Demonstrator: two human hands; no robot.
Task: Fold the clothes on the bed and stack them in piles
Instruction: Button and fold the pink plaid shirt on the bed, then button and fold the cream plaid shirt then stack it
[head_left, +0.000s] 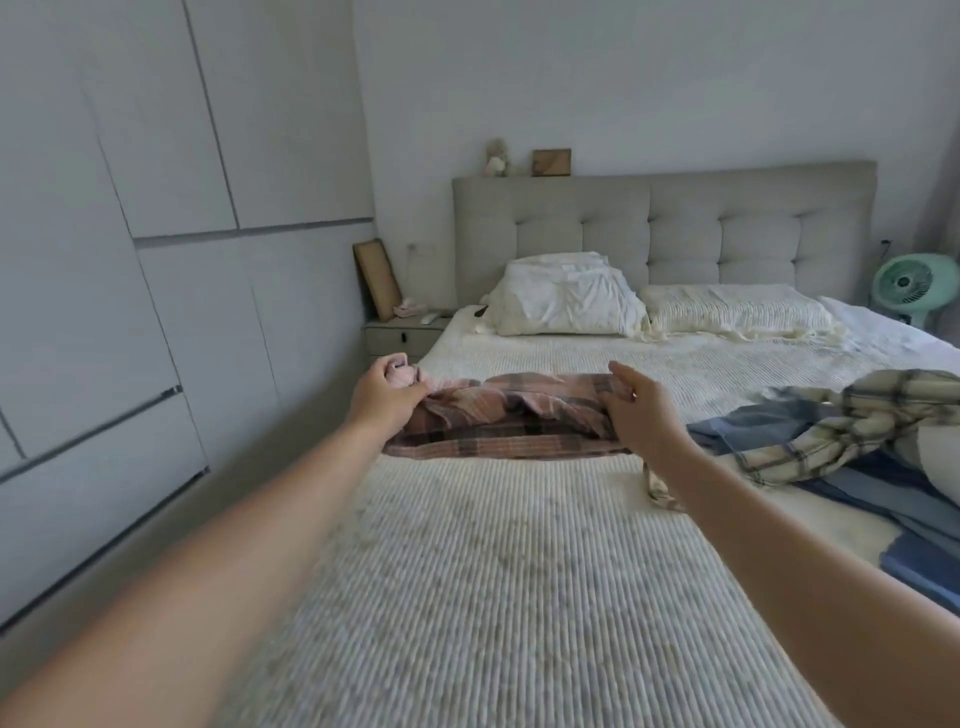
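Left hand (387, 392) pinching one end of the pink plaid shirt (501, 421), right hand (636, 410) gripping the other — long axis crosswise between them, lifted above the bed (467, 597) toward its left edge. Unfolded cream plaid and blue clothes (841, 441) heaped at the right edge (no containers).

A shirt (506, 421) is held above the middle of the bed (519, 571), with the left hand (384, 392) at its left end and the right hand (641, 415) at its right end. A heap of clothes (831, 441) lies on the bed's right side. Two pillows (566, 296) rest at the bed's head, against the headboard (675, 234). A nightstand (402, 335) stands left of the bed, a fan (911, 288) right of it.
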